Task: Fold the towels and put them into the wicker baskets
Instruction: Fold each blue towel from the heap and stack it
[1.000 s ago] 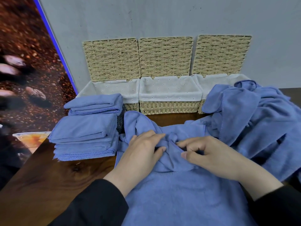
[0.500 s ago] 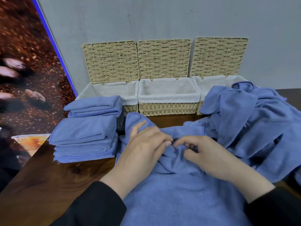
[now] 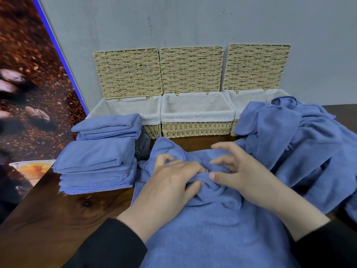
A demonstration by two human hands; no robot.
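Left hand (image 3: 170,182) fingers curled, gripping bunched fold of towel (image 3: 212,229) at centre. Right hand (image 3: 243,176) thumb and curled fingers pinching same bunch just beside, index finger lifted. Towel spread on desk (image 3: 58,219), running toward 6 o'clock. Heap of unfolded towels (image 3: 301,147) at 3 o'clock. Stack of folded towels (image 3: 96,157) at 9 o'clock. Three wicker baskets (image 3: 197,129) at 12 o'clock against wall (image 3: 193,22), white liners, lids (image 3: 191,69) propped up.
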